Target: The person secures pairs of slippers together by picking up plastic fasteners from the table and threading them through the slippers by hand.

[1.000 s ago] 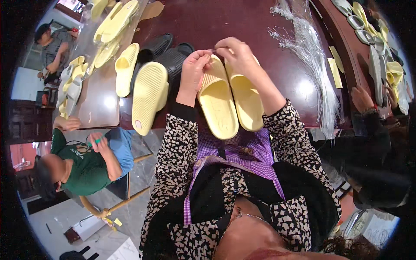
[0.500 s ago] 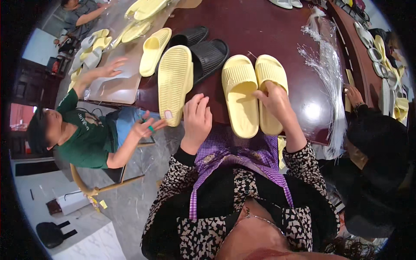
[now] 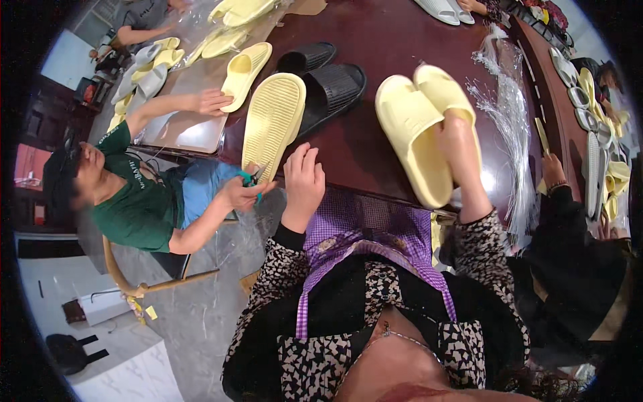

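My right hand (image 3: 462,154) grips a pair of pale yellow slide slippers. Its fingers reach into the right slipper (image 3: 442,94), so their tips are hidden, while the left slipper (image 3: 412,127) lies alongside, toes pointing away from me. Loosely curled and empty, my left hand (image 3: 304,181) hovers at the table's near edge. Beside it a yellow slipper (image 3: 273,120) shows its ribbed sole, leaning by a pair of black slippers (image 3: 331,90). Another yellow slipper (image 3: 244,77) is just beyond, touched by a co-worker's hand (image 3: 213,102).
On the left a seated co-worker in a green shirt (image 3: 144,201) holds green-handled scissors (image 3: 251,181) at the upturned slipper. White plastic ties (image 3: 502,134) hang over the table (image 3: 402,40) at right. Another person's hand (image 3: 552,171) is further right. Grey slippers (image 3: 439,10) stand at the far edge.
My right hand has shifted right with the yellow pair, which now tilts. The co-worker's far hand has come onto a yellow slipper, and the scissors have moved up to the upturned one.
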Tool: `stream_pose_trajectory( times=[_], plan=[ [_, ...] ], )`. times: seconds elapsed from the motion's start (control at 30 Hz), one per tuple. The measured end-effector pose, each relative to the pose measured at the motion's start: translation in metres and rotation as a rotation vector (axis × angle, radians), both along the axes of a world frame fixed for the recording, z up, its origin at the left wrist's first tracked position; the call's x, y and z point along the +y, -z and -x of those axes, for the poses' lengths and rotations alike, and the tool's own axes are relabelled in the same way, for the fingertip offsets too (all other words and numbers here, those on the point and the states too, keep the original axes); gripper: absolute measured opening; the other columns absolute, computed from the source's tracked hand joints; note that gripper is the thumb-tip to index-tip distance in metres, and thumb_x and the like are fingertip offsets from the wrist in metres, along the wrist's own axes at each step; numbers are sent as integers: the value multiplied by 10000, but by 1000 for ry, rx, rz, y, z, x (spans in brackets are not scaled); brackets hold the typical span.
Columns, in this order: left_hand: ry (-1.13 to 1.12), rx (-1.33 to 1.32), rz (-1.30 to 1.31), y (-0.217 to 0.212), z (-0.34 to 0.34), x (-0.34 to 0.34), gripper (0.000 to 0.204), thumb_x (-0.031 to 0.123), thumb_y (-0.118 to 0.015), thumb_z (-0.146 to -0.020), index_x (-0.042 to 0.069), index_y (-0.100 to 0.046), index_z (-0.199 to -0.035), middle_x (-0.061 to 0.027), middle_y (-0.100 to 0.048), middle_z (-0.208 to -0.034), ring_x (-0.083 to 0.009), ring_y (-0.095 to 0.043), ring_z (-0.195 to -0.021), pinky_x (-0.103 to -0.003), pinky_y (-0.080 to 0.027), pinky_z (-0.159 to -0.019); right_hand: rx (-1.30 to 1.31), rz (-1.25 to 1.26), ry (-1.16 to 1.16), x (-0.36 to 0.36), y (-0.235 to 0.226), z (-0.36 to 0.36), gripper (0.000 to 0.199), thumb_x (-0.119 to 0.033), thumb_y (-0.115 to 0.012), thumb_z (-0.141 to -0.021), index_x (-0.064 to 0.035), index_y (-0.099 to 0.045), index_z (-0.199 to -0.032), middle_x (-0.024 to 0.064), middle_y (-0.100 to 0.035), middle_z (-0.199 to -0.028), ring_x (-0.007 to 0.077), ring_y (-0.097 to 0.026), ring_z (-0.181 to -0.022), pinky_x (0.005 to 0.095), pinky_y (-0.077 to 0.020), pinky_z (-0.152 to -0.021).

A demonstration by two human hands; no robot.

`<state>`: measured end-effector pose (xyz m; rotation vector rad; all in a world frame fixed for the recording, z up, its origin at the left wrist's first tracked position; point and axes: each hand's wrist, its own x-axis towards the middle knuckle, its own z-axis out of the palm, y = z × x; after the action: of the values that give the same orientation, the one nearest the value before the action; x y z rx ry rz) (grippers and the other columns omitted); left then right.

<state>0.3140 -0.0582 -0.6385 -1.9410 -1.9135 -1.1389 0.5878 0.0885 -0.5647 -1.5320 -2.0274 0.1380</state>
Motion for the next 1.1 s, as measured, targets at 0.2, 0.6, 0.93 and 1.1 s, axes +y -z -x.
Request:
stream_pose_trajectory(
  times=[0.2,0.6,0.93,1.1],
  plan=[
    [-60,32,-3,0,21,6,318,45,-564,-819,-33,-540,-1126,-184,-519,-1214,-364,-498,-1094,-432,-395,-943,-437,-128,232,89,-65,-123,278,-256,-540,-862,-1,-642,-824,207,-647,-779,345,-642,-697,434,-509,-628],
    [-85,208,-19,-18,81,111,340,129,-621,-783,-12,-550,-1084,-204,-568,-1113,-389,-535,-1019,-473,-428,-872,-113,-222,537,144,-149,-299,346,-311,-511,-918,-117,-596,-1192,218,-645,-1046,349,-624,-984,401,-484,-806],
    [140,193,319,-3,146,206,362,219,-595,-819,38,-586,-1133,-217,-586,-1022,-413,-557,-947,-488,-449,-803,130,118,127,52,-19,-173,191,-168,-614,-807,-48,-691,-934,181,-674,-867,280,-664,-811,357,-510,-745],
    [338,149,296,-22,44,181,372,253,-635,-814,-16,-584,-1065,-249,-560,-971,-425,-545,-914,-476,-452,-765,69,6,131,73,22,-188,196,-163,-605,-824,-43,-682,-958,178,-672,-853,334,-650,-799,376,-513,-742]
  ],
)
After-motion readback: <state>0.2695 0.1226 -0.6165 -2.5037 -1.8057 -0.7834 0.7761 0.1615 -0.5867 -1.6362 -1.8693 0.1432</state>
